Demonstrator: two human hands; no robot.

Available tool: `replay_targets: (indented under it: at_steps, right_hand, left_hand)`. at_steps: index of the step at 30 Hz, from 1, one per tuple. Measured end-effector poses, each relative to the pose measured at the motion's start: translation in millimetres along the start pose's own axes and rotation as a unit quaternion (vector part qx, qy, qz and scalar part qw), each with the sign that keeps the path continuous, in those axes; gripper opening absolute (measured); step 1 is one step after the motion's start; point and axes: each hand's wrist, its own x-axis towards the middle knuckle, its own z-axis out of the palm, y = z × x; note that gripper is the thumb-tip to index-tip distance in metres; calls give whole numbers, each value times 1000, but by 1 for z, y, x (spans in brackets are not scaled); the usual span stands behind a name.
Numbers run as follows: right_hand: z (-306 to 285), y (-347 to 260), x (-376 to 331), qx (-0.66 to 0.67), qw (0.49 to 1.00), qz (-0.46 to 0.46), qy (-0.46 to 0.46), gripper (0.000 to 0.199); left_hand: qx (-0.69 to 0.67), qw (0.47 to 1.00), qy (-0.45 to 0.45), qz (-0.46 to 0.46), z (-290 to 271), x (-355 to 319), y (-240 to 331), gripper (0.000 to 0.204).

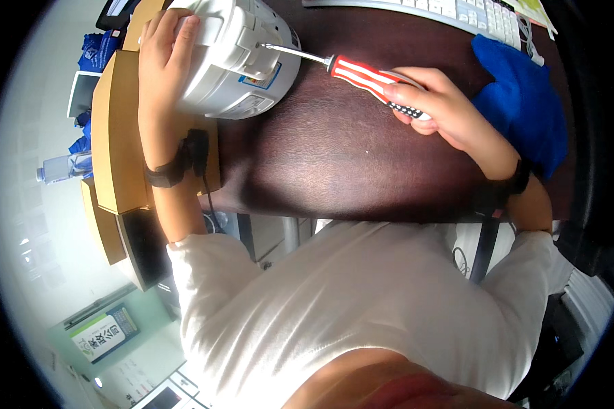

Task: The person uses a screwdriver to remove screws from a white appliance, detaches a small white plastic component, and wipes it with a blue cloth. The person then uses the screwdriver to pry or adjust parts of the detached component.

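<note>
A white round appliance [242, 61] lies on its side at the back of a dark wooden desk [334, 157]. My left hand [165, 51] rests flat on its left side, holding it steady. My right hand [433, 102] grips a screwdriver [361, 75] with a red and white striped handle. The metal shaft points left and its tip touches a raised white part on the side of the appliance. Both wrists wear black bands.
A blue cloth [525, 102] lies on the desk at the right. A white keyboard [457, 13] runs along the far edge. A tan wooden shelf [116, 136] adjoins the desk on the left, with a plastic water bottle [65, 167] beside it.
</note>
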Motion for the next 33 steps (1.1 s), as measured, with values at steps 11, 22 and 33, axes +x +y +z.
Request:
replay_targets:
  at_steps: [11,22,33]
  right_hand:
    - [-2,-1,11,-127,990,-68,3,31]
    - [2,-1,7,-487,800,-315,153,38]
    - [-3,-16,10,233,961,112,-104,43]
  left_hand:
    - [-31,997,-50,-49,-5,-3,7,43]
    - [100,990,-96,23,-2,-12,43,81]
    - [130,986,-105,31,1,-10,42,74]
